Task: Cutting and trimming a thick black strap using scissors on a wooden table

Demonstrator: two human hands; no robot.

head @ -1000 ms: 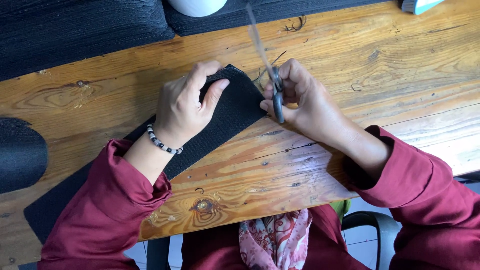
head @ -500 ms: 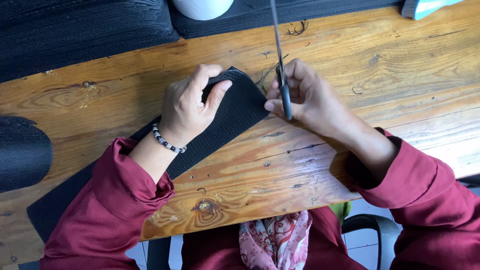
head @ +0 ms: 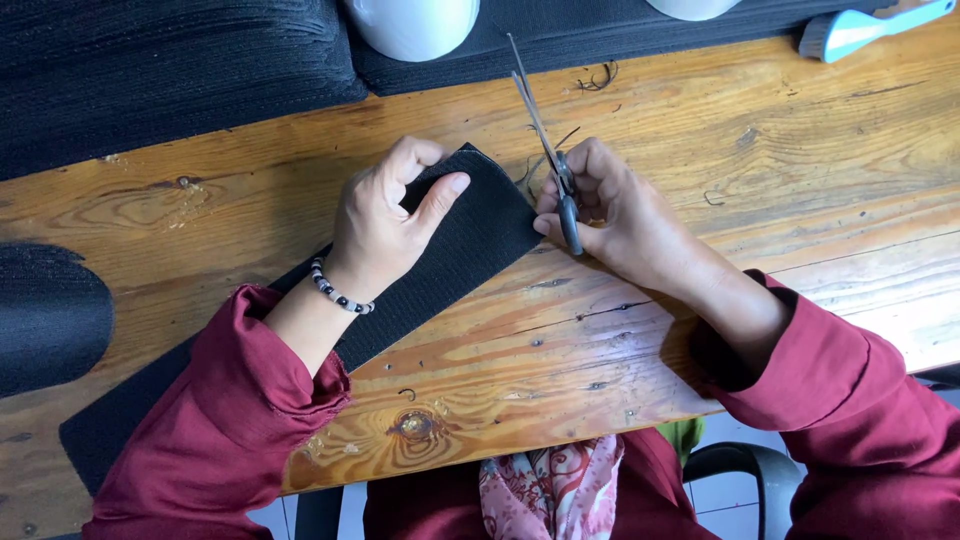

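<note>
While the left hand presses flat on the black elastic band, fingers spread over the cloth and thumb stretched toward its cut end, the right hand sits just at three o'clock from it, fingers curled tight around the handles of the scissors. The blades point up toward twelve o'clock, only slightly parted, and they ride above the tabletop beside the band's end; whether they touch the fabric cannot be told from this view. The band itself lies diagonally across the wooden table, its squared end near the middle of the view and its long tail running down to seven o'clock, passing under the left forearm. A beaded bracelet circles the left wrist, and both arms wear dark red sleeves. Up at eleven o'clock a stack of black material covers the far side of the table, with a white rounded object just at twelve. At one o'clock, near the far edge, a light blue brush lies tilted. Loose dark threads curl on the wood just beyond the scissor tips. At nine o'clock another dark roll sits at the table's edge.
</note>
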